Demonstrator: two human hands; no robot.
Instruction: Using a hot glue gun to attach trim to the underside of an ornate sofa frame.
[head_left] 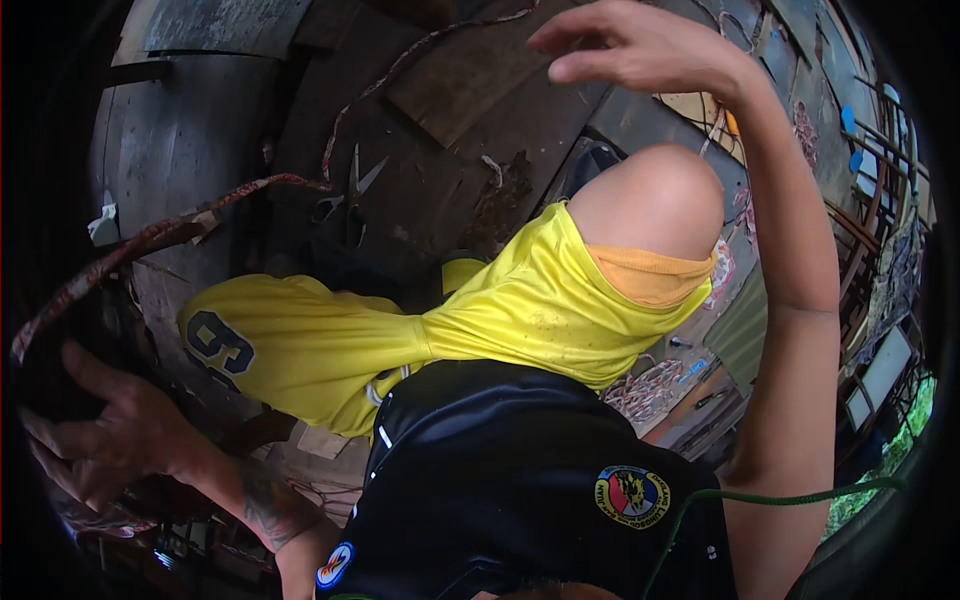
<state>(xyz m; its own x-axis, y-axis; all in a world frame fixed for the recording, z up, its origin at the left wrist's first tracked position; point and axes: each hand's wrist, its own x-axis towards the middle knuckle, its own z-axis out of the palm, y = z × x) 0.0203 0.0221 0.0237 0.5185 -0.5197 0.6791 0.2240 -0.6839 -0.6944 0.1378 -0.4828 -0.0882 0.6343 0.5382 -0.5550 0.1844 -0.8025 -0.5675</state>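
Note:
My left hand (105, 430), at the lower left, has its thumb raised and fingers apart and loosely bent. A braided reddish rope (165, 225) runs beside it into shadow; I cannot tell whether they touch. My right hand (625, 50) is raised at the top, fingers curved and apart with nothing in them, near the rope's far stretch. Scissors (355, 190) lie on the dark boards beside the rope. My bent knee (655, 200) and yellow shorts (540, 310) fill the middle. A thin green cord (790, 497) crosses my right arm.
Worn wooden boards (460, 75) form the surface around me. Tangled cords (645, 390) and small tools lie right of my leg. A cluttered rack of rods and sticks (870, 220) stands at the right edge, with greenery beyond. A grey panel (210, 110) is at the upper left.

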